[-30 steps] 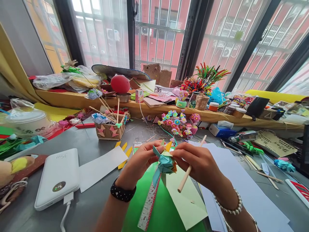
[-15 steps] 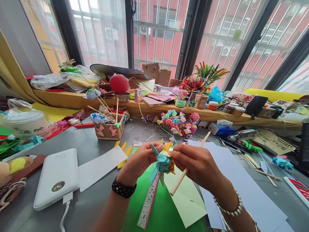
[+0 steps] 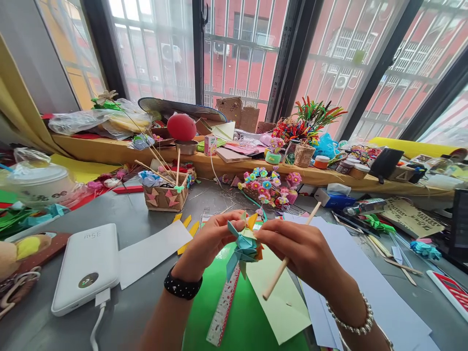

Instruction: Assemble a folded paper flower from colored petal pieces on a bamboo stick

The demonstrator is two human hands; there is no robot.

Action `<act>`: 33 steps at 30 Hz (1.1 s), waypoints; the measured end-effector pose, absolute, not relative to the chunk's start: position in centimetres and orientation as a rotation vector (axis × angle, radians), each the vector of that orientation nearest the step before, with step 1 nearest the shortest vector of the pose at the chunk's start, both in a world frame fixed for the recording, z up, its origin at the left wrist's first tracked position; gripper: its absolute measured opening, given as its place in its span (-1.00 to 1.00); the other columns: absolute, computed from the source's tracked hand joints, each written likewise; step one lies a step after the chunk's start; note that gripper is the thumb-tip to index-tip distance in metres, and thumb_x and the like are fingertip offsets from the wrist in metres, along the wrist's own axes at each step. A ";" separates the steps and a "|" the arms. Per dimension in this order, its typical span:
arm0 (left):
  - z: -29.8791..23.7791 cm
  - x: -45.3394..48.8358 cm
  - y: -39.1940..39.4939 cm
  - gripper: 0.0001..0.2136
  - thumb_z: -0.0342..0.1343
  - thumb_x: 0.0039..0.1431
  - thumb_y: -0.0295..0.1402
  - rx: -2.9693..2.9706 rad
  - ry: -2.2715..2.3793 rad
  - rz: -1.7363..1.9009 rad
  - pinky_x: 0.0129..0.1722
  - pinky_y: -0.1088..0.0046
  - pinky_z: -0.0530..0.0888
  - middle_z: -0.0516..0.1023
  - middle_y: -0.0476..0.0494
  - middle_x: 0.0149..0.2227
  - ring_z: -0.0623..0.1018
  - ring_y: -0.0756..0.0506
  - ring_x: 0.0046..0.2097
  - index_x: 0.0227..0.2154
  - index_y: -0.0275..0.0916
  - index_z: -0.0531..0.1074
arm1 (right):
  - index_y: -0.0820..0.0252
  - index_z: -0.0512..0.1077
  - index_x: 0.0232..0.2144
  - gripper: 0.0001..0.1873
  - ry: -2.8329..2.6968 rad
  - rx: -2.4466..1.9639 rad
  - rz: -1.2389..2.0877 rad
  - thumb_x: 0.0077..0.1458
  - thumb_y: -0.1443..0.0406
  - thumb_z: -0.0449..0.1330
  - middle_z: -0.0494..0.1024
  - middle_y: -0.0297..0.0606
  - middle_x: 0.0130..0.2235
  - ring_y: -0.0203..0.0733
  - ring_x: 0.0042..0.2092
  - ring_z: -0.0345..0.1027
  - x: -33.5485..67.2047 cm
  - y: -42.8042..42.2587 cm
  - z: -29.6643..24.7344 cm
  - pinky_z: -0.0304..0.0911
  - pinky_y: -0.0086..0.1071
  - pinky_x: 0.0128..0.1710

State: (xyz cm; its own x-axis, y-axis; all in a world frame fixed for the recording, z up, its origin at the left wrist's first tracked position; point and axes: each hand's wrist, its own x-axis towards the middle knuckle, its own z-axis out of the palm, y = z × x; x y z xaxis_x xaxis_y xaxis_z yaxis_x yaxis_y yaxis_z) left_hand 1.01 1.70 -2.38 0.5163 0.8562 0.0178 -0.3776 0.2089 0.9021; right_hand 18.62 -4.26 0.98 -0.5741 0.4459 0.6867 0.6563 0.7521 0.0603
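In the head view, the left hand [image 3: 210, 246] pinches the paper flower [image 3: 245, 246], which is held above the mat [image 3: 199, 312] toward its far edge. The right hand [image 3: 298, 248] has its fingertips narrowed on the flower's right side, a stick [image 3: 276, 280] tucked within its grasp. The step in hand seems to be setting the folded pieces together; the next move calls for a light, steady pinch, with the stick clear of the folds. The box [image 3: 166, 197] stands toward the desk's [image 3: 142, 312] far edge.
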 end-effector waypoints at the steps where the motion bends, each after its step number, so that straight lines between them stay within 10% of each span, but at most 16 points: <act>1: -2.2 0.9 1.6 -0.83 0.26 -0.18 -0.35 1.038 0.558 0.938 -0.45 0.59 0.31 0.42 -0.03 -0.41 0.39 0.06 -0.44 -0.47 -0.32 0.49 | 0.21 0.40 -0.24 -0.80 -2.262 -0.827 -0.334 0.14 0.42 0.01 0.52 -0.23 -0.29 -0.32 -0.33 0.39 18.7 -4.3 1.1 0.27 -0.50 -0.40; 9: -2.0 0.8 1.3 -0.88 0.20 -0.08 -0.35 1.138 0.554 0.899 -0.38 0.60 0.34 0.43 -0.05 -0.32 0.40 0.05 -0.36 -0.44 -0.28 0.49 | 0.11 0.29 -0.02 -0.52 -2.178 -0.868 0.045 0.06 0.56 -0.07 0.46 -0.24 -0.07 -0.29 -0.08 0.35 18.3 -3.9 0.9 0.32 -0.45 -0.20; 33: -3.1 2.1 1.9 -0.82 0.32 -0.27 -0.39 0.908 0.509 0.915 -0.46 0.61 0.30 0.44 0.01 -0.52 0.38 0.09 -0.49 -0.56 -0.32 0.45 | 0.09 0.48 -0.22 -0.59 -2.034 -0.973 0.325 -0.02 0.53 -0.01 0.44 -0.24 -0.28 -0.26 -0.24 0.35 18.3 -2.6 0.4 0.31 -0.39 -0.29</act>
